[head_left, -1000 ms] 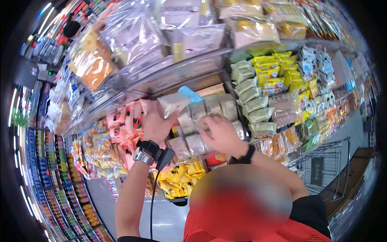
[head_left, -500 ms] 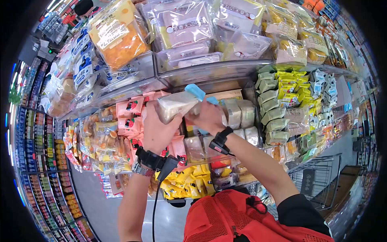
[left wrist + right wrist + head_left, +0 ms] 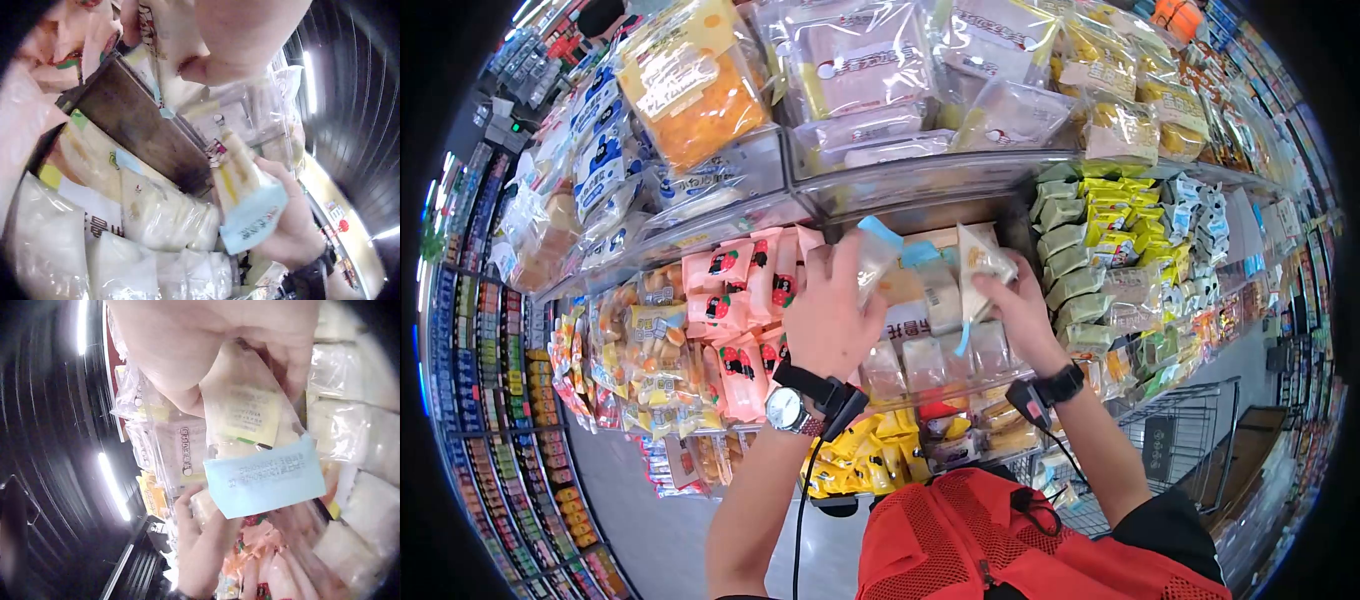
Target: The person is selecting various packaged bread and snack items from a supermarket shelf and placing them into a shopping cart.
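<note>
My left hand grips a clear-wrapped sandwich wedge with a blue label strip, over the left part of the sandwich bin. To the right, my right hand pinches a second wedge-shaped sandwich, its blue strip hanging down. The left wrist view shows this sandwich's pale bread and yellow filling, held upright above the bin. A yellow printed label and the blue strip face the right wrist camera. Beneath both hands, more wrapped sandwiches stand in rows.
Pink strawberry-print packets fill the left side, green packets the right. A clear-fronted upper shelf with bagged bread runs behind the bin. Yellow packets lie below in front, and a shopping cart stands at the lower right.
My right hand has gone from touching the bin's packages to lifting a sandwich and bringing it right. The left hand still holds its sandwich, now turned more upright.
</note>
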Motion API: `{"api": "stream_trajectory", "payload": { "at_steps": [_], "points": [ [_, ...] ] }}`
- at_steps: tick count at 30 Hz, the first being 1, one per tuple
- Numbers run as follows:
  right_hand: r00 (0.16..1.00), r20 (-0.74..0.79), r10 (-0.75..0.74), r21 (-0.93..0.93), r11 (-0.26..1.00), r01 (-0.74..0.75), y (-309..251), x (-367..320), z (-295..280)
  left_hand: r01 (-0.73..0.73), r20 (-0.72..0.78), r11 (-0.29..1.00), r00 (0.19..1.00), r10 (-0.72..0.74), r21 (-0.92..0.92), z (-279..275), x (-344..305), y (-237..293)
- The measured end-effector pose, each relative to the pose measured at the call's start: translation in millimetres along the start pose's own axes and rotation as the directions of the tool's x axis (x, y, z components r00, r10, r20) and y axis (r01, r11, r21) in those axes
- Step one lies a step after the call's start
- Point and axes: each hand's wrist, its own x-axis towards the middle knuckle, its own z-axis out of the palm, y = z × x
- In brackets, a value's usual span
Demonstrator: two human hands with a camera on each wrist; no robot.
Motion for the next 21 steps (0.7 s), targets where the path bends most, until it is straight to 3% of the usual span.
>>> {"api": "stream_trajectory", "payload": {
  "at_steps": [2,3,4,8,10,12,15,20,21],
  "points": [
    [0.998,0.061,0.013,-0.03,0.999,-0.011,5,-18,-17,-0.117,0.006,0.978,0.993,0.117,0.171,14,0,-3],
    [0.997,0.072,0.021,0.023,0.999,-0.023,-1,-32,-16,-0.144,0.001,0.975,0.989,0.146,0.17,20,0,-4],
    [0.995,0.1,0.014,-0.069,0.998,-0.007,-6,-43,-21,-0.154,0.006,0.973,0.988,0.155,0.172,24,1,-5],
    [0.982,0.187,-0.025,-0.051,0.998,0.035,1,-76,-45,-0.139,0.09,0.955,0.989,0.119,0.261,48,2,-4],
    [0.979,0.2,0.045,-0.049,0.998,-0.036,-7,-91,-51,-0.095,0.183,0.903,0.983,0.018,0.42,59,4,-4],
    [0.98,0.2,-0.007,-0.057,0.998,0.018,-5,-99,-58,-0.105,0.191,0.896,0.981,0.023,0.431,69,7,-5],
    [0.982,0.188,0.017,-0.075,0.997,-0.003,-8,-109,-70,-0.027,0.167,0.855,0.984,-0.07,0.518,82,15,-2],
    [0.984,0.17,0.051,-0.133,0.991,-0.029,-15,-118,-88,-0.011,0.137,0.85,0.988,-0.072,0.526,101,21,-7],
    [0.985,0.163,0.048,-0.109,0.994,-0.03,-12,-119,-91,-0.005,0.194,0.855,0.975,-0.112,0.518,99,19,-3]
  ]
}}
